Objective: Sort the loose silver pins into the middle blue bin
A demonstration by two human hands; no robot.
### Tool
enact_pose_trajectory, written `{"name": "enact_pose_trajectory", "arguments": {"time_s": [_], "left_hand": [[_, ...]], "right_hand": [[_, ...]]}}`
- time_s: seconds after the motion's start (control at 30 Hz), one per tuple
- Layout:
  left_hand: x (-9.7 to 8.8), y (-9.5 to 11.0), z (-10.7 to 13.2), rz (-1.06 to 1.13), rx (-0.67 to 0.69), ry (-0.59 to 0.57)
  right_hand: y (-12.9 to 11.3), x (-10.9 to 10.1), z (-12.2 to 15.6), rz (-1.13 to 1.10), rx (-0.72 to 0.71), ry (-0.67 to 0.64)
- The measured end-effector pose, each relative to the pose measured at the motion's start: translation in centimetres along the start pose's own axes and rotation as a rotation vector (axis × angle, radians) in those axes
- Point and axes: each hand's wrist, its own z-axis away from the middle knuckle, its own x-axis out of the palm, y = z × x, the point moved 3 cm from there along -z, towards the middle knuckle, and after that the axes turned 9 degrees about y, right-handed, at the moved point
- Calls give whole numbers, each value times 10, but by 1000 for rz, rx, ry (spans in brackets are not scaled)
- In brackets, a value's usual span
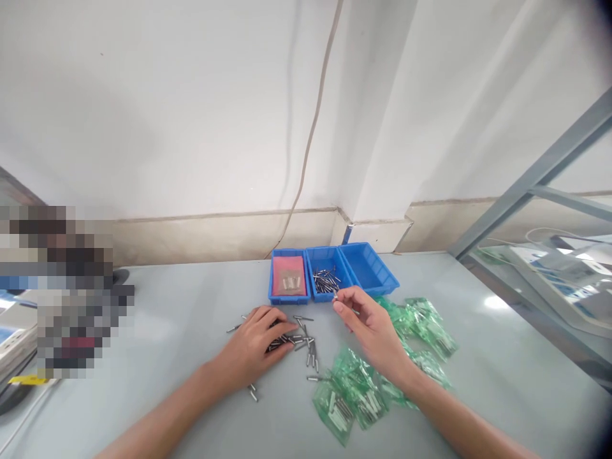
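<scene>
Some metal pins (326,281) already put in mid blue bin (321,255); loose pins (312,355) left, part-covered by L hand (258,338), grip unclear; small pin (335,296) pinched by R hand (369,324).

Slim, silvery metal pins (310,342) lie flat at mixed angles, loosely heaped beneath and between the fingers of the left hand (261,338), strays lying beyond its fingertips and near its wrist. A small metal piece (335,296) shows at the right hand's (368,320) pinched fingertips, its length mostly hidden.
</scene>
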Motion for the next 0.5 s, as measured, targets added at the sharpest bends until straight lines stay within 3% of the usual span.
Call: {"name": "enact_pose_trajectory", "arguments": {"time_s": [0.5], "left_hand": [[0,0,1,22,-21,-8]], "right_hand": [[-2,0,1,10,7,18]]}}
